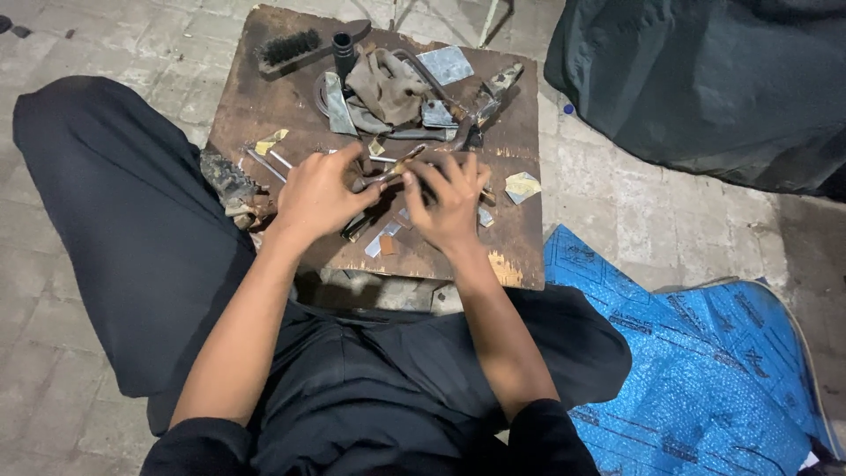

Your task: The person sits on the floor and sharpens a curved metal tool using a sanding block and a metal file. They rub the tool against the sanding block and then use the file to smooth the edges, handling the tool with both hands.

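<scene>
My left hand (319,196) and my right hand (449,203) meet over the middle of a low wooden board (264,97). Between them they grip a small rusty metal tool (388,174), thin and dark, that points up and to the right. My left thumb and fingers pinch its near end. My right fingers curl over the other part, which they mostly hide. Small metal scraps (383,240) lie on the board just below the hands.
On the board's far side lie a dirty rag (388,84), a black brush (286,48), a dark cylinder (343,48), metal sheet pieces (445,63) and rusty tools (489,97). A blue patterned sheet (687,353) covers the ground at right. Dark fabric (705,79) sits at top right.
</scene>
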